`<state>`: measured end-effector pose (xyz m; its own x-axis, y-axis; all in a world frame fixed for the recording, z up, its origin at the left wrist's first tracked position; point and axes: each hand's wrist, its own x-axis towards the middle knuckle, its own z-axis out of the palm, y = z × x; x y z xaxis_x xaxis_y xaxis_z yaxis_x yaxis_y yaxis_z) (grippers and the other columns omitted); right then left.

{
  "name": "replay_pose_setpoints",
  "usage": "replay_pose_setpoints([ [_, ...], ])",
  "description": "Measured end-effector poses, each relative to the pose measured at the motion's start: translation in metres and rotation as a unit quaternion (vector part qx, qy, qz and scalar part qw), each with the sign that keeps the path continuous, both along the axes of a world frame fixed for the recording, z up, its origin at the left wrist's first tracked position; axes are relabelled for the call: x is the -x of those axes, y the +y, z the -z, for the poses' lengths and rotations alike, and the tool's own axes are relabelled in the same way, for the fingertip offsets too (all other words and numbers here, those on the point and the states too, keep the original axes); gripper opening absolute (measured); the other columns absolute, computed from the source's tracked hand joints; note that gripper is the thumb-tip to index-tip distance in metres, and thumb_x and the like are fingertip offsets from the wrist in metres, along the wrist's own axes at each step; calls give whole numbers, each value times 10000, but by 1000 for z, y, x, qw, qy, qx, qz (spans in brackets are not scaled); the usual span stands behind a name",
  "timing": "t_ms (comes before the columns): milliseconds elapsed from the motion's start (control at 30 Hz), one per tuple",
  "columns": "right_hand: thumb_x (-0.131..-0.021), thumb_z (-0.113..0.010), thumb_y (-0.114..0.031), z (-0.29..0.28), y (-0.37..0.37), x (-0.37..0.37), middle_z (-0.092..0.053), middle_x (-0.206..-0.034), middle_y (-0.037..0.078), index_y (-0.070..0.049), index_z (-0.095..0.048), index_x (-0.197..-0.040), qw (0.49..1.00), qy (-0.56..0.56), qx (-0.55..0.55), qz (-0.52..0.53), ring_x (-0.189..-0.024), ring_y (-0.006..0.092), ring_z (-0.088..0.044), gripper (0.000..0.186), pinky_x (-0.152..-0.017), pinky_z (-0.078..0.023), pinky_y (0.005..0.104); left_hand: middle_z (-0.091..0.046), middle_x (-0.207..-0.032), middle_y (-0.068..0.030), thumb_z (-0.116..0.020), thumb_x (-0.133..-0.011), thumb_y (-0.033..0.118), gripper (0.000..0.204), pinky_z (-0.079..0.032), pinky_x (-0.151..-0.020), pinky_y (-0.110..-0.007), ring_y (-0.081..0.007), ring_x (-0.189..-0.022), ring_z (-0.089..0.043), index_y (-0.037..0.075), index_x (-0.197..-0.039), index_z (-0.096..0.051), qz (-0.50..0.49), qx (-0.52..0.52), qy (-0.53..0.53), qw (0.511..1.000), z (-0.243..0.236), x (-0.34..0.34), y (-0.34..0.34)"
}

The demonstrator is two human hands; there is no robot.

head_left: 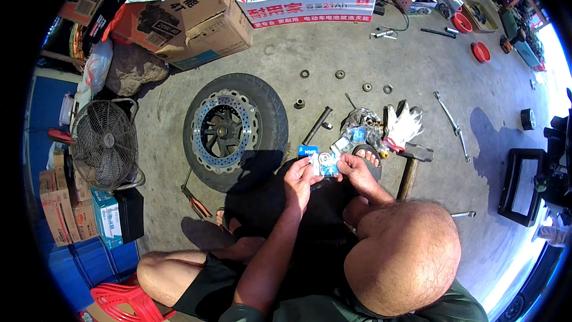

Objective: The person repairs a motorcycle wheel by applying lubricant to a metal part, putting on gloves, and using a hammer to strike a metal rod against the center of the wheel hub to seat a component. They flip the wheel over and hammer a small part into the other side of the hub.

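Observation:
My left hand [301, 177] pinches a small blue box [307, 149] and the left side of a blue-and-white packet with a ring-shaped bearing [325, 161]. My right hand [353, 172] grips the packet's right side with thumb and fingers. Just beyond them lie more small blue packets [358, 134], a crumpled dark plastic bag [372, 126] and white gloves [404, 120]. A tyred wheel with a brake disc [210, 101] lies flat to the left. A hammer [410, 173] lies beside my right forearm, and pliers [196, 203] lie below the wheel.
Several washers and spacers [367, 87], a bolt [317, 125] and a wrench [453, 122] lie on the concrete floor [280, 53]. Cardboard boxes [179, 18], a metal fan [104, 143] and a red stool [110, 298] line the left and back; red bowls [481, 52] sit back right.

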<state>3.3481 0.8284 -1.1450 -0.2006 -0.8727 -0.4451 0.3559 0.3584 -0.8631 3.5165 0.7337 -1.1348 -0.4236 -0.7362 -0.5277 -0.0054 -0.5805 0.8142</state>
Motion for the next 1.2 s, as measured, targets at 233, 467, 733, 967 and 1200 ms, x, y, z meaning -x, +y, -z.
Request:
replay_pose_setpoints([
  [233, -1032, -504, -202, 0, 2, 0, -605, -760, 6, -48, -569, -916, 1000, -9, 8, 15, -648, 87, -515, 203, -646, -401, 223, -684, -1090, -141, -567, -993, 108, 296, -582, -785, -322, -184, -933, -685, -42, -1246, -535, 11, 7, 3, 1000, 0, 1, 2],
  [467, -1028, -519, -188, 1, 2, 0, -598, -722, 10, -42, -562, -884, 1000, 3, 10, 27, -639, 89, -526, 209, -639, -409, 230, -692, -1072, -115, -577, -987, 106, 260, -569, -777, -303, -159, -904, -682, -17, -1215, -560, 14, 12, 11, 1000, 2, -1, 2],
  [733, -1039, -498, -277, -1, 3, -2, -581, -693, -31, -92, -573, -877, 998, 21, -5, 53, -571, 46, -422, 258, -534, -308, 193, -699, -1042, -95, -614, -958, 95, 259, -570, -756, -285, -147, -897, -683, -20, -1187, -582, 22, -10, 17, 1000, -4, -1, 3],
  [967, -1000, -573, -190, 6, 3, -3, -571, -714, -27, -60, -573, -933, 997, 13, -13, 78, -596, 55, -503, 146, -573, -366, 207, -705, -1053, -98, -622, -951, 84, 286, -564, -766, -275, -143, -909, -684, -13, -1215, -569, 31, -22, 19, 999, -6, -3, 1],
  [1200, -958, -629, -117, 15, 4, -4, -567, -753, -27, -40, -569, -941, 996, 12, 10, 83, -623, 63, -558, 99, -599, -418, 211, -694, -1085, -105, -633, -933, 34, 334, -565, -800, -287, -153, -950, -680, -22, -1249, -541, 45, -27, 22, 998, -5, -7, 1],
])
